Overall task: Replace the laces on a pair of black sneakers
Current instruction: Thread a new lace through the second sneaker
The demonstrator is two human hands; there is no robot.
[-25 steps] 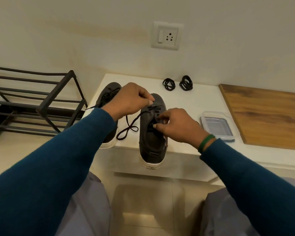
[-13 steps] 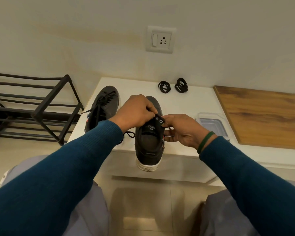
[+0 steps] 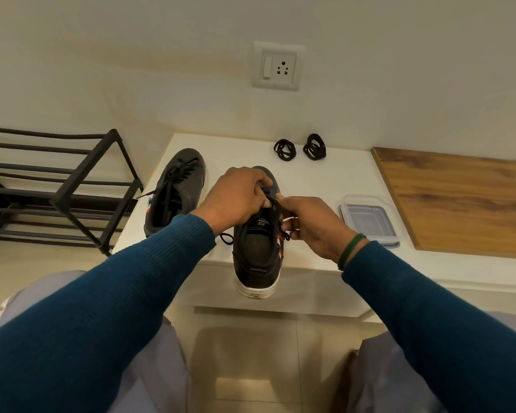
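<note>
Gripping the near sneaker (image 3: 255,254) up at its tongue, the left grip (image 3: 236,198) has its fingers curled tight over the top of the upper. The right grip (image 3: 313,225) comes in from the other side, fingertips pinching the black lace (image 3: 284,231) just beside the eyelets on the shoe's right edge. The two grips almost meet over the tongue. A loop of that lace (image 3: 227,237) spills out on the shoe's left side and lies on the white counter (image 3: 325,180).

The near sneaker points toe-first toward the wall, its heel and pale sole jutting past the counter's front edge toward the person. The second sneaker (image 3: 179,189) sits to its left on the counter, laced, with loose ends trailing off its side.

Farther back, near the wall, two coiled black laces lie side by side: one bundle (image 3: 284,149) and its twin (image 3: 314,146), well apart from both shoes. To the right of the right grip rests a clear plastic container (image 3: 368,220), and beyond it a wooden board (image 3: 459,201). A green band (image 3: 350,250) circles the right wrist above a teal sleeve (image 3: 429,308). A black metal shoe rack (image 3: 66,189) stands left of the counter, and a wall socket (image 3: 278,67) sits above.
</note>
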